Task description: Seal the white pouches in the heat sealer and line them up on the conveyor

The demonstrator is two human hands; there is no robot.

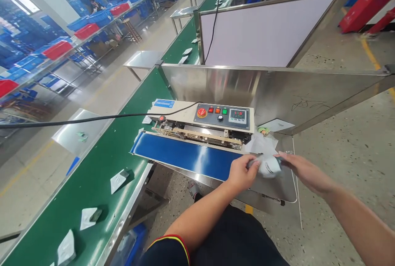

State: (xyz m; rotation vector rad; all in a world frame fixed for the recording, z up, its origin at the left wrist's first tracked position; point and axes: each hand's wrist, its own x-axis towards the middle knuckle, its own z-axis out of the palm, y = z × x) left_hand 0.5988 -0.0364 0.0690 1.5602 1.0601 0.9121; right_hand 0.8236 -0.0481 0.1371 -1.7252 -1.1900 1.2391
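A white packet (270,166) with dark print lies between my hands at the right end of the sealing machine (182,111). My left hand (243,172) pinches its left side, thumb and fingers closed on it. My right hand (300,169) is at the packet's right edge, fingertips touching it, slightly blurred; its grip is hard to make out. Just behind the packet, whitish translucent bags (261,143) lie at the machine's right end. The machine's blue belt (185,157) runs left from my left hand, and its panel shows lit red digits.
A green conveyor (101,204) on the left carries several small white packets (119,181). A metal partition (216,87) stands behind the machine. A black cable (77,121) crosses above the conveyor. Under the packet is a metal tray (285,190). Blue and red bins line the far left.
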